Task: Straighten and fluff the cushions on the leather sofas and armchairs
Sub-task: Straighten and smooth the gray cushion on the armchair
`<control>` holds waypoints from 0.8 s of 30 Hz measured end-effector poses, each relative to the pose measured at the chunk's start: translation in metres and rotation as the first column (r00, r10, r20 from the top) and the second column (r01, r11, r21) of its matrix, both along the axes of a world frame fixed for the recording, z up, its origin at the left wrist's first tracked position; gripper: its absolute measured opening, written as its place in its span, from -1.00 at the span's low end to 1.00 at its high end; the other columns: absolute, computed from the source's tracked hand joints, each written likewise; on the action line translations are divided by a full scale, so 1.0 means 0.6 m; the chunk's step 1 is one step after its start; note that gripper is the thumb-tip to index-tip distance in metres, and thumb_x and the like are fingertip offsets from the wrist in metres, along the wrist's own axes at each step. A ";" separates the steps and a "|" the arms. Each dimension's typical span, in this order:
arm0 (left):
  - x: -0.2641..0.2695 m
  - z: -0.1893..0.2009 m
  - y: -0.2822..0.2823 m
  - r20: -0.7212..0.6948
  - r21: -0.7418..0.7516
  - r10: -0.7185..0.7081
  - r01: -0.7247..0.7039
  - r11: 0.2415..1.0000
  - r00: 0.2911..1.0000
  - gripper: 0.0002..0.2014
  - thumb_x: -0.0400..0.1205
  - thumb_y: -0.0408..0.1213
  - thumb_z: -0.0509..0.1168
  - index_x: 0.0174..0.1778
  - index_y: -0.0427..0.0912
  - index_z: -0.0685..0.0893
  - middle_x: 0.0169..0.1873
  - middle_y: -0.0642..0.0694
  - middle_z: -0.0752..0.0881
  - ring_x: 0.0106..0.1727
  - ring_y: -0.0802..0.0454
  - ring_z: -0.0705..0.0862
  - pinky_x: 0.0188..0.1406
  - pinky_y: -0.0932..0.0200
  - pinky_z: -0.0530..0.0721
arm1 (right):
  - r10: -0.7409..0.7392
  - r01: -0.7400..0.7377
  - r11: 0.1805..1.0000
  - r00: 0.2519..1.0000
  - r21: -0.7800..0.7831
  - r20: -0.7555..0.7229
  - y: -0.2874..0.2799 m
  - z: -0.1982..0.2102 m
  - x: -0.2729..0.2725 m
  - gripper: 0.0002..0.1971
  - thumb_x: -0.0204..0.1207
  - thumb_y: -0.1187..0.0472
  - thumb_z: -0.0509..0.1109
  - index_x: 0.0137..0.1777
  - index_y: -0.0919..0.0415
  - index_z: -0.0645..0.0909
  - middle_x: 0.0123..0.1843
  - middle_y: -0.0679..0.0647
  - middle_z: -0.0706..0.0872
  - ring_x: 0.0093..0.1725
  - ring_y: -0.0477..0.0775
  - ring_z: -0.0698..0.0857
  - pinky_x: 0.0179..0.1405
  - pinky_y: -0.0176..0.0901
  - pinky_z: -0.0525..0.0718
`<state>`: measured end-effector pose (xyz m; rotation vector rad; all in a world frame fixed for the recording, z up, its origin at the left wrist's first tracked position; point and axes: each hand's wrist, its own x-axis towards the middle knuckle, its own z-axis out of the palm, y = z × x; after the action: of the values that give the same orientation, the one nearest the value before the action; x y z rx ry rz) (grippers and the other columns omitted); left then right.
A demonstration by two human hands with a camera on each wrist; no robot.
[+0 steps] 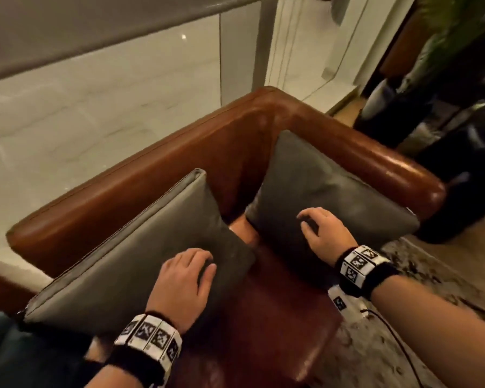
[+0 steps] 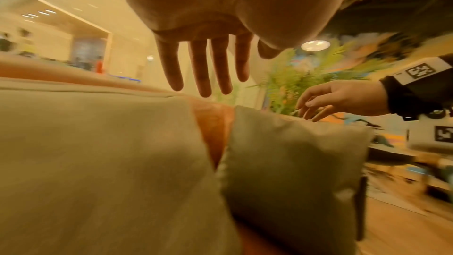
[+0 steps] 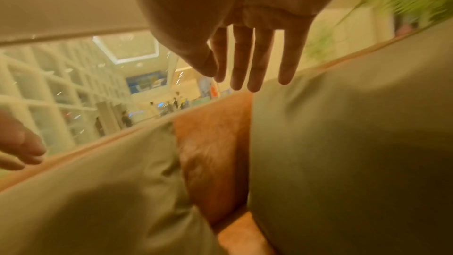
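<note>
A brown leather armchair holds two grey cushions. The left cushion leans against one leather side, the right cushion against the adjoining side, with a gap of leather between them. My left hand hovers over the left cushion's lower corner, fingers spread and straight. My right hand hovers over the right cushion's face, fingers loosely extended. In the left wrist view my left hand holds nothing above the left cushion. In the right wrist view my right hand is empty above the right cushion.
Behind the chair stands a glass panel under a grey rail. A green plant and dark shapes stand at the right. Patterned carpet lies beside the chair's right side. A thin cable hangs from my right wrist.
</note>
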<state>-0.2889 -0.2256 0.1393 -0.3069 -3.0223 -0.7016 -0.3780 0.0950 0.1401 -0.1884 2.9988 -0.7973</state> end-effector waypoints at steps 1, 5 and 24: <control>-0.023 0.011 0.038 -0.001 -0.012 -0.071 0.071 0.997 0.997 -0.70 0.68 0.03 0.04 0.11 0.03 0.61 0.08 0.11 0.67 0.11 0.05 0.66 0.16 0.04 0.60 | -0.054 0.054 0.999 0.998 -0.001 -0.021 0.032 0.010 0.004 -0.84 0.59 0.15 0.34 0.13 0.02 0.64 0.09 -0.03 0.69 0.15 0.06 0.65 0.22 -0.03 0.60; -0.125 0.050 0.214 -0.021 -0.071 -0.304 0.302 0.951 0.952 -0.68 0.67 0.05 0.01 0.17 0.06 0.58 0.13 0.09 0.65 0.15 0.01 0.64 0.17 0.02 0.55 | -0.243 0.245 0.969 0.964 0.011 -0.109 0.151 0.024 -0.017 -0.77 0.59 0.16 0.35 0.21 0.11 0.66 0.18 0.07 0.68 0.25 0.11 0.60 0.30 -0.02 0.53; -0.558 -0.068 0.547 -0.148 -0.482 -0.751 0.616 0.623 0.644 -0.58 0.68 0.17 -0.03 -0.12 -0.08 0.55 -0.20 -0.04 0.69 -0.15 -0.13 0.68 -0.08 -0.02 0.56 | -0.309 0.449 0.858 0.839 0.249 -0.448 0.372 -0.110 -0.128 -0.52 0.70 -0.18 0.05 -0.19 0.08 0.65 -0.32 -0.03 0.64 -0.31 0.13 0.66 -0.28 0.02 0.48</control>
<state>-0.6239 0.1029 0.0987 -1.5117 -2.5949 0.0149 -0.4547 0.3184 0.0739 0.3245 3.5601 -0.2372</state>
